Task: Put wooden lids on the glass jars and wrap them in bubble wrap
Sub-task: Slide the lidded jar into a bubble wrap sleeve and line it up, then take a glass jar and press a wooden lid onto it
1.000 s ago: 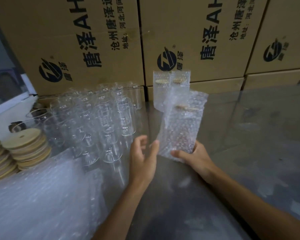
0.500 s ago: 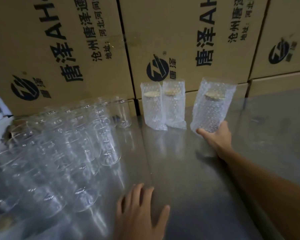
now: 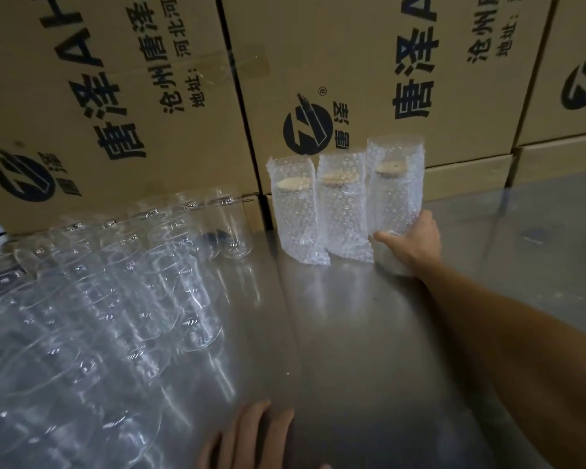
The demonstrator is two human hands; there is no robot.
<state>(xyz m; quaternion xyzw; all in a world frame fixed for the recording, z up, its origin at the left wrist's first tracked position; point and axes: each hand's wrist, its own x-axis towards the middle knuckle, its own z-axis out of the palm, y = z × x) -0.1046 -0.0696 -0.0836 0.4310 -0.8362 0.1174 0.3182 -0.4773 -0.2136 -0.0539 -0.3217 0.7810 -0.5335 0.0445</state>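
Three glass jars with wooden lids, each wrapped in bubble wrap, stand in a row against the cardboard boxes. My right hand (image 3: 411, 240) grips the base of the rightmost wrapped jar (image 3: 394, 187), which touches the middle wrapped jar (image 3: 342, 204). The left wrapped jar (image 3: 293, 208) stands beside that. My left hand (image 3: 251, 434) rests flat on the steel table (image 3: 352, 350) at the bottom edge, fingers straight, holding nothing. Several bare glass jars (image 3: 132, 282) without lids stand in rows at the left.
A wall of printed cardboard boxes (image 3: 352, 62) closes off the back of the table. Lower boxes (image 3: 471, 174) sit behind the wrapped jars at the right. The table surface stretches out to the right of my right arm.
My right hand has carried the wrapped jar away from me and set it against the other two wrapped jars. My left hand let go and dropped flat onto the table. The view shifted right.
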